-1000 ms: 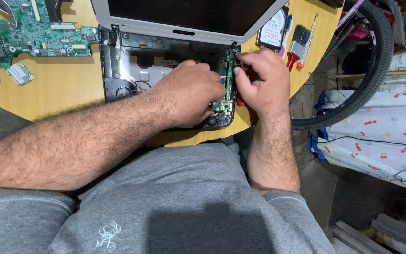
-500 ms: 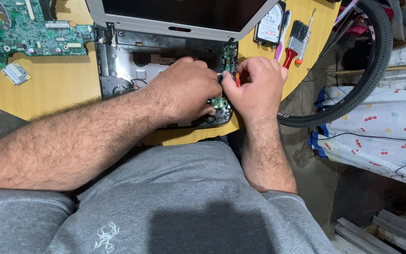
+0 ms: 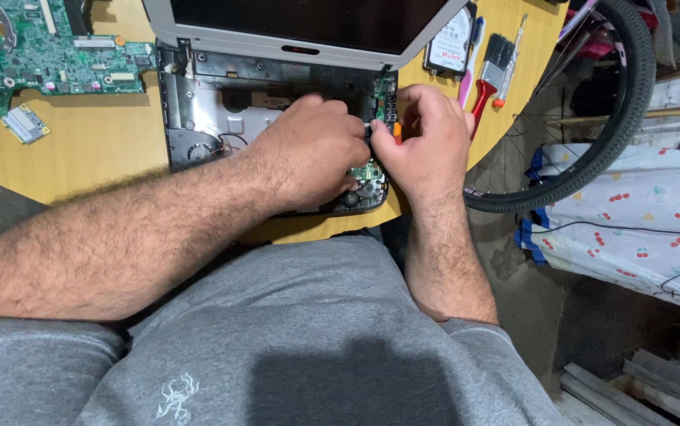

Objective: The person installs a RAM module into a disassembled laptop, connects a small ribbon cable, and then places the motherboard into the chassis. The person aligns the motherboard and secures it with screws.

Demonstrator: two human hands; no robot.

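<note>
laptop base (image 3: 221, 118) lies opened up on the round yellow table (image 3: 103, 150), its lid tilted back just beyond both hands, and the narrow green board (image 3: 383, 99) along its right edge is what the hands meet over. the left hand (image 3: 312, 150) is curled, knuckles up, its fingertips pressed down beside that board; whether they pinch anything underneath i cannot tell. the right hand (image 3: 426, 138) is closed in a pinch on a small orange-tipped tool (image 3: 396, 128), and a thin white piece shows in the gap between the two hands, touching the board's edge.

against the view a second ago, the right hand has drawn a little toward the left — its thumb and forefinger now sit tighter on the tool and closer to the board's middle, where before they were nearer its far end. the left hand has barely shifted; it holds the same spot over the base. that reads, as a judgement, as fine work going on at one point of the board rather than the board coming free: it looks still seated in the shell.

beyond the right hand lie a hard drive (image 3: 450, 43), a red-handled brush (image 3: 491, 67) and a slim screwdriver (image 3: 509, 59). far off past the left forearm sits a large green motherboard (image 3: 56, 55) — well apart from the work. a bicycle tyre (image 3: 592, 126) curves beside the table's right rim.
</note>
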